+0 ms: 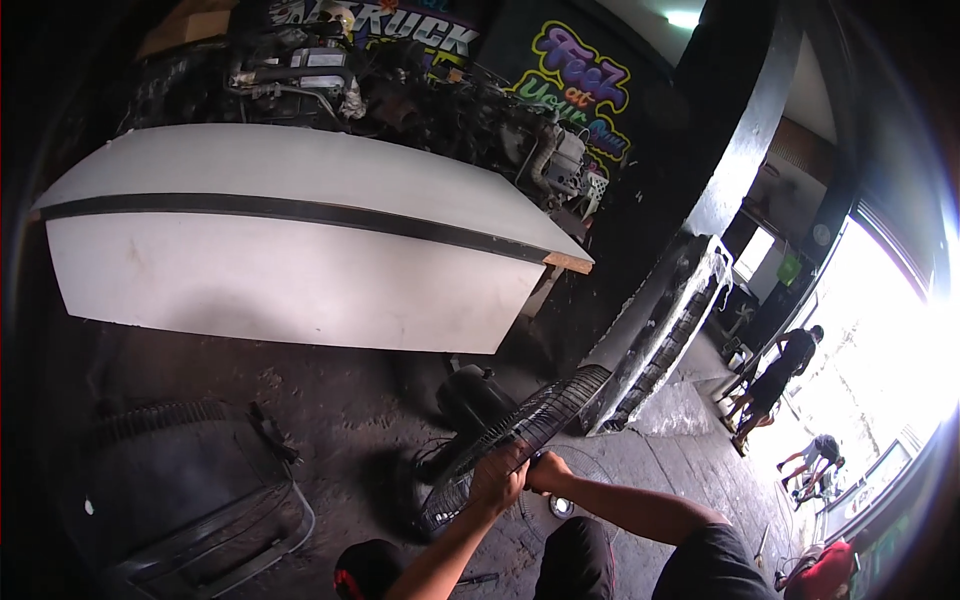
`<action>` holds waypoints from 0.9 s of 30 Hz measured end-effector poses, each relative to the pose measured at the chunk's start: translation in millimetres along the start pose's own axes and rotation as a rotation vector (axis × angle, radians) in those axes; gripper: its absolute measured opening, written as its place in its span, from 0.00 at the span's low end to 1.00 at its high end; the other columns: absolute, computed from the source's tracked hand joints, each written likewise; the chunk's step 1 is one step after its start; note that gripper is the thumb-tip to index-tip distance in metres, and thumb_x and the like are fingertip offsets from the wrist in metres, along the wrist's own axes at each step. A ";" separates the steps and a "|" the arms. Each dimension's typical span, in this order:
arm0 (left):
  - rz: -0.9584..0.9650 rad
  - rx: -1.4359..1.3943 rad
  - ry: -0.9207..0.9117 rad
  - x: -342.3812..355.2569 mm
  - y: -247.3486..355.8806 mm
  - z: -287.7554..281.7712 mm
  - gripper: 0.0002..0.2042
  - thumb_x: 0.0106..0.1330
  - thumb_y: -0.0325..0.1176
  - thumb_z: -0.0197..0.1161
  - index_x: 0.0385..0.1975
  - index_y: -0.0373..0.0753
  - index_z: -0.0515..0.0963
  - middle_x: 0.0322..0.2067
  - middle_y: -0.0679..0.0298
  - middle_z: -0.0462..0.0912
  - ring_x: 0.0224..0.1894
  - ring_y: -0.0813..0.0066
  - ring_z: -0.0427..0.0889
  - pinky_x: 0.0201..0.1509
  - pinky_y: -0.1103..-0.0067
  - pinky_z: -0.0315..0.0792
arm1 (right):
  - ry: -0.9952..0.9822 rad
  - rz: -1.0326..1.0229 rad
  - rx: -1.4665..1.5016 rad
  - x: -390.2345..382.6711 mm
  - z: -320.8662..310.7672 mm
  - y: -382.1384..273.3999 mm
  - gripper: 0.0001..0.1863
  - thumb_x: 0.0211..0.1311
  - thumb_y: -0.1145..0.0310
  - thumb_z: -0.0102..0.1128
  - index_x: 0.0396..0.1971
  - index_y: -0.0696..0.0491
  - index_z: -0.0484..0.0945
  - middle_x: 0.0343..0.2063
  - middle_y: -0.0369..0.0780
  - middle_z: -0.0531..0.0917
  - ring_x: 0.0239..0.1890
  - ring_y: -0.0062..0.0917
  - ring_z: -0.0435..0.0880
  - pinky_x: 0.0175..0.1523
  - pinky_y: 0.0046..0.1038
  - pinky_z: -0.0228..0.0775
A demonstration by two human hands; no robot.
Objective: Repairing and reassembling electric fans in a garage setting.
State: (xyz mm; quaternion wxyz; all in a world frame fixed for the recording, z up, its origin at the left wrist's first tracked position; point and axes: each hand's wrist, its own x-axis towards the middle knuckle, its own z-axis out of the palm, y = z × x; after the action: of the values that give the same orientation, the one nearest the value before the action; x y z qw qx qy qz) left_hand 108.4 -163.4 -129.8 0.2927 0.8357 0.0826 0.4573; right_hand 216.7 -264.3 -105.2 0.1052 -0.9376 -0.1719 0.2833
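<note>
In front of me a black fan with a round wire grille (pixel 548 410) stands tilted, its dark motor housing (pixel 472 398) behind the grille. My left hand (pixel 497 478) is closed at the near side of the grille, fingers against the wires. Just to its right, my right hand (pixel 548 474) is closed around something small and dark at the middle of the grille, too hidden to name. The two hands almost touch. Below the right hand, a small round shiny object (pixel 562 507) lies near the floor.
A long white counter (pixel 290 270) with a dark band stands ahead, engine parts (pixel 310 75) behind it. A black slatted-back chair (pixel 200 490) is at left. A pillar (pixel 660 340) rises right of the fan. Two people (pixel 785 365) work near the bright doorway, by a red item (pixel 825 572).
</note>
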 end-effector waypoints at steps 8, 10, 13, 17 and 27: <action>-0.108 -0.248 -0.222 5.8 -5.4 -15.8 0.11 0.66 0.34 0.51 0.36 0.35 0.78 0.33 0.53 0.82 0.33 0.57 0.82 0.37 0.71 0.77 | -0.433 0.094 0.405 24.4 2.3 11.5 0.15 0.53 0.60 0.58 0.12 0.50 0.71 0.06 0.32 0.69 0.07 0.15 0.65 0.10 0.19 0.52; -0.010 -0.205 -0.132 -6.1 -18.7 0.5 0.11 0.66 0.34 0.51 0.36 0.35 0.78 0.33 0.52 0.82 0.33 0.57 0.82 0.37 0.72 0.77 | -0.507 0.170 0.469 21.5 6.8 9.0 0.15 0.54 0.61 0.57 0.11 0.49 0.69 0.06 0.31 0.67 0.06 0.15 0.63 0.10 0.19 0.50; 0.033 -0.161 -0.071 -11.0 -23.7 12.5 0.11 0.66 0.35 0.51 0.37 0.35 0.78 0.33 0.53 0.82 0.33 0.57 0.82 0.36 0.72 0.77 | -0.606 0.302 0.591 16.6 11.1 14.3 0.17 0.56 0.61 0.56 0.11 0.47 0.67 0.06 0.30 0.64 0.06 0.14 0.59 0.09 0.18 0.46; 0.008 -0.214 -0.364 2.0 -9.7 -39.3 0.11 0.66 0.34 0.51 0.43 0.39 0.76 0.34 0.56 0.82 0.32 0.58 0.82 0.35 0.69 0.76 | -0.856 0.339 0.842 -0.5 28.2 5.1 0.18 0.61 0.62 0.50 0.11 0.45 0.63 0.07 0.28 0.59 0.06 0.14 0.54 0.11 0.17 0.43; 0.114 -0.101 -0.287 15.1 -27.7 -40.3 0.14 0.69 0.37 0.46 0.48 0.40 0.74 0.44 0.57 0.79 0.43 0.59 0.79 0.47 0.69 0.71 | -0.532 0.037 0.683 -2.9 25.1 -31.2 0.15 0.57 0.56 0.57 0.16 0.48 0.70 0.12 0.31 0.69 0.10 0.15 0.64 0.14 0.19 0.52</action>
State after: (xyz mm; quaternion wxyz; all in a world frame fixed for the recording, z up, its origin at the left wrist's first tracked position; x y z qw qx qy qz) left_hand 87.9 -118.0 -118.1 0.3164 0.8802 -0.0308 0.3525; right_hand 192.0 -234.2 -115.0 0.3562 -0.7464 -0.0724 0.5575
